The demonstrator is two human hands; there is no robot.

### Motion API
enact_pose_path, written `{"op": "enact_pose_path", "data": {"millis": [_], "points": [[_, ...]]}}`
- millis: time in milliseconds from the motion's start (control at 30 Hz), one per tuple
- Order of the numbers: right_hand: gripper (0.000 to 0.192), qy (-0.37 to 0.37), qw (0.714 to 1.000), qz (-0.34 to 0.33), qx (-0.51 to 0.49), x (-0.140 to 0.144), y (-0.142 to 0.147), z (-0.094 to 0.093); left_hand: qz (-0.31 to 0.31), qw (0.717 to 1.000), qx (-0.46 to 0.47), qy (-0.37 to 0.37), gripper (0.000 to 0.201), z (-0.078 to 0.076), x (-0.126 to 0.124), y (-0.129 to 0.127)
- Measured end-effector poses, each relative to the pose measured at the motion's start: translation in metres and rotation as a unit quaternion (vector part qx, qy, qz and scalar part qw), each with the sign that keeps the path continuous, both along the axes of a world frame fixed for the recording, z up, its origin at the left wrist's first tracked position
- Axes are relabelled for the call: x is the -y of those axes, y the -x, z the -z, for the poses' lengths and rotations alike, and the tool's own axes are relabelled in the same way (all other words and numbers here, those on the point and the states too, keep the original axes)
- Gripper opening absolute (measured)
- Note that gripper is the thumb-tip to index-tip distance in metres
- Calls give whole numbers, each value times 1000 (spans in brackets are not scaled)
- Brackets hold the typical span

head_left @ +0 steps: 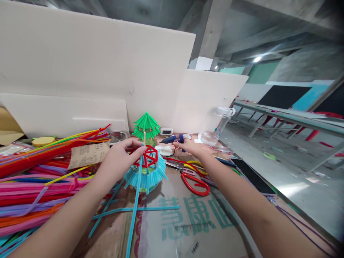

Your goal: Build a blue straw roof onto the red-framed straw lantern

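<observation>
At the red frame (146,156), pinched a blue strip (136,203) with left hand (123,154). Gripped glue gun (171,139) in curled right hand (190,146).

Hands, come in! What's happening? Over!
Left hand at red frame; right hand at glue gun; blue fringe below frame; scissors lying close by.

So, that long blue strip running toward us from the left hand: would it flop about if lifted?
Probably only a little: the blue strip runs nearly straight from the fingers of the left hand, which suggests some stiffness. It's likely very light, being so thin for its length. That thinness may also let it bend easily if pushed sideways.
</observation>
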State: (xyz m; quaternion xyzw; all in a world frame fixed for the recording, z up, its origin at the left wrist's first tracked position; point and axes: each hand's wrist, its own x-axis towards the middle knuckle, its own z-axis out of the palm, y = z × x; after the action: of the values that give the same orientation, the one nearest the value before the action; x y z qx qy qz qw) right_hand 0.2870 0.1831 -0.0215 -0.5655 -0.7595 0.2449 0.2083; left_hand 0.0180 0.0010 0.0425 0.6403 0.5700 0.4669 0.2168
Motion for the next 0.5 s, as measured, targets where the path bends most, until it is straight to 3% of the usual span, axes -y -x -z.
{"op": "enact_pose_path", "data": {"millis": [133, 267, 400, 500], "points": [[35, -18, 999, -10, 26, 4, -9, 1, 6, 1000, 22, 18, 39, 1, -2, 6], [35, -24, 998, -44, 40, 11, -8, 1, 11, 1000, -13, 19, 40, -2, -5, 21], [38, -41, 995, -72, 62, 22, -16, -10, 9, 997, -14, 73, 42, -11, 0, 32], [27, -66, 992, -56, 87, 38, -32, -22, 5, 993, 12, 113, 42, -18, 6, 33]]}}
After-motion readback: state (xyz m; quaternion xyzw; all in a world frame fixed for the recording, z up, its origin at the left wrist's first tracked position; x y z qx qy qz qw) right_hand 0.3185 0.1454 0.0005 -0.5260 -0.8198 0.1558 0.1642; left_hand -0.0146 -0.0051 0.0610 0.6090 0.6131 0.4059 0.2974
